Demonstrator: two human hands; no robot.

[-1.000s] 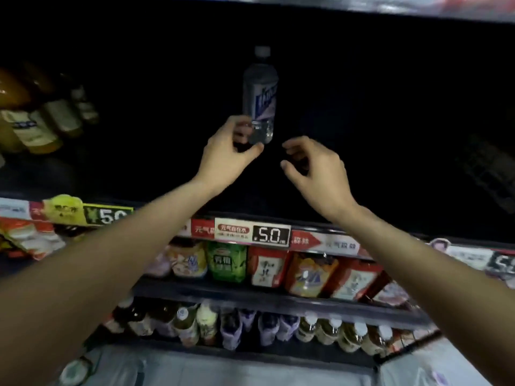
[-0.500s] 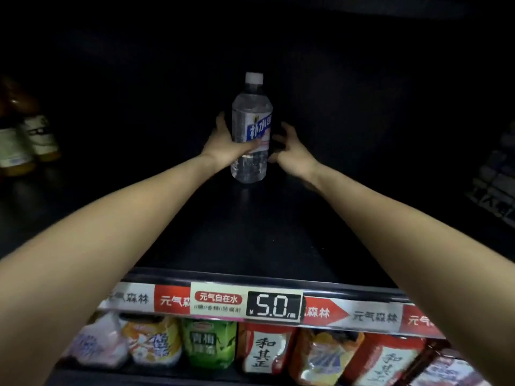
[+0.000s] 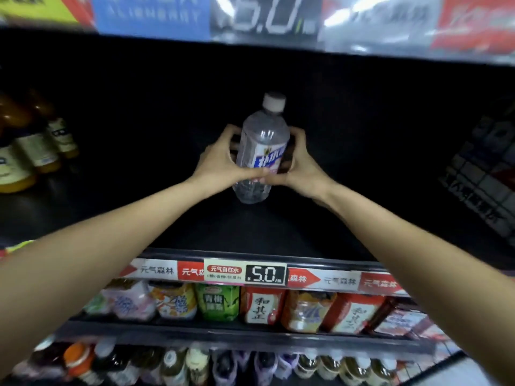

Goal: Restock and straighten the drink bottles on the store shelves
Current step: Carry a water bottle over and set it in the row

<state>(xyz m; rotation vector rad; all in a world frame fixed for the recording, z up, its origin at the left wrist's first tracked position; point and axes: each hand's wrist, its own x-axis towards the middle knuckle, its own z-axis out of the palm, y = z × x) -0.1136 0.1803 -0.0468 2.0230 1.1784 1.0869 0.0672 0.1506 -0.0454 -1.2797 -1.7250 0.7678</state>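
Note:
A clear water bottle (image 3: 260, 140) with a white cap and a blue-and-white label stands slightly tilted on the dark shelf (image 3: 250, 232), deep at its middle. My left hand (image 3: 220, 160) wraps its left side, and my right hand (image 3: 299, 165) wraps its right side. The thumbs meet across the label's front. The bottle's base shows below my hands, touching or just above the shelf board; I cannot tell which.
Amber bottles (image 3: 30, 146) stand at the shelf's far left. A wire rack (image 3: 485, 174) sits at the right. A price strip (image 3: 245, 273) marks the front edge. Below are shelves packed with cartons (image 3: 217, 302) and bottles (image 3: 195, 363). Another shelf edge (image 3: 264, 20) hangs overhead.
Both hands have closed around the bottle and brought it a little nearer. My view has pulled back and down, showing the lower shelves again.

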